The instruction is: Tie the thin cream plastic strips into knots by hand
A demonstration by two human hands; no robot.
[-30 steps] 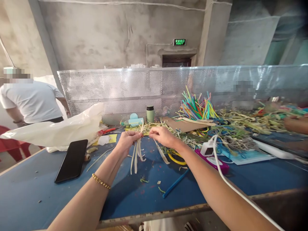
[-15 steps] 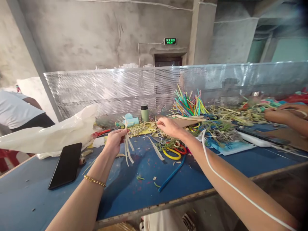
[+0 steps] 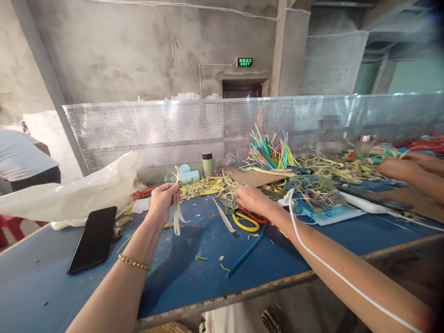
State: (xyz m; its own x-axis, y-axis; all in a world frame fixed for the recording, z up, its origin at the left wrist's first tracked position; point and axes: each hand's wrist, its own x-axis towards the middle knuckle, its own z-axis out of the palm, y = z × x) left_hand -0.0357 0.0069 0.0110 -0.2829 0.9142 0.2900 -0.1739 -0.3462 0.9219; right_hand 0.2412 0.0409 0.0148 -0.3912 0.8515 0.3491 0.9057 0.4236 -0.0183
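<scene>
My left hand [image 3: 162, 202] is raised over the blue table [image 3: 180, 277] and closed on a small bunch of pale cream strips [image 3: 176, 208] that hang down from its fingers. My right hand [image 3: 250, 199] reaches into the edge of a tangle of pale and green strips [image 3: 225, 185], its fingers curled on a few of them. Yellow and red loops [image 3: 247, 221] lie just below that hand. A blue tube [image 3: 244, 256] rests nearer the table's front edge.
A black phone [image 3: 93, 238] and a white plastic bag [image 3: 72, 189] lie at left. Coloured straws [image 3: 270, 152], a green bottle [image 3: 207, 164] and a perforated metal screen [image 3: 156, 129] stand behind. A white cable [image 3: 333, 273] crosses my right arm. Another person's hands [image 3: 398, 169] work at right; a person in white [image 3: 24, 159] stands left.
My right hand has left the left hand, gone right to the pile, then dropped lower into the strips. My left hand has stayed up with its bunch. The view swung left.
</scene>
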